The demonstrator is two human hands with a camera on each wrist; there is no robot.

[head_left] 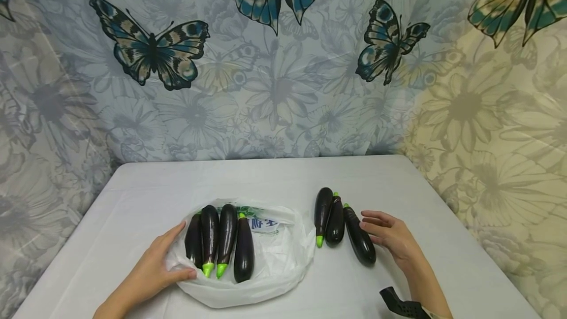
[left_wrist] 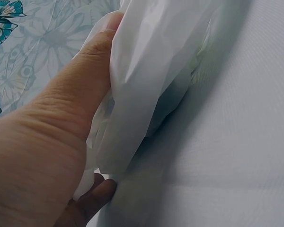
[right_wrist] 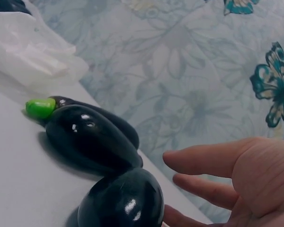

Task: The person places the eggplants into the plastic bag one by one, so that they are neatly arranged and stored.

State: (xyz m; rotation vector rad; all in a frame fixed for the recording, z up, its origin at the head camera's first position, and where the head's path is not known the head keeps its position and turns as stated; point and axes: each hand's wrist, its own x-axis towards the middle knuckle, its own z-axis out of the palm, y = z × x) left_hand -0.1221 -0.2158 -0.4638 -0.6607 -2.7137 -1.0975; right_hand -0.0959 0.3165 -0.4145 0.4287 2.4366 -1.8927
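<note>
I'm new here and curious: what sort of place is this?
Probably a staged indoor corner: a white table, a butterfly-patterned backdrop behind it, and eggplants in and beside a plastic bag.

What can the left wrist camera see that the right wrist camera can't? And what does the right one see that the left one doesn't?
Only the left wrist view shows the left hand, with its thumb against the white bag.

Only the right wrist view shows three loose eggplants, one with a bright green stem end, and the right hand beside them.

Both show part of the white bag, the white tabletop and the flowery backdrop with blue butterflies.
</note>
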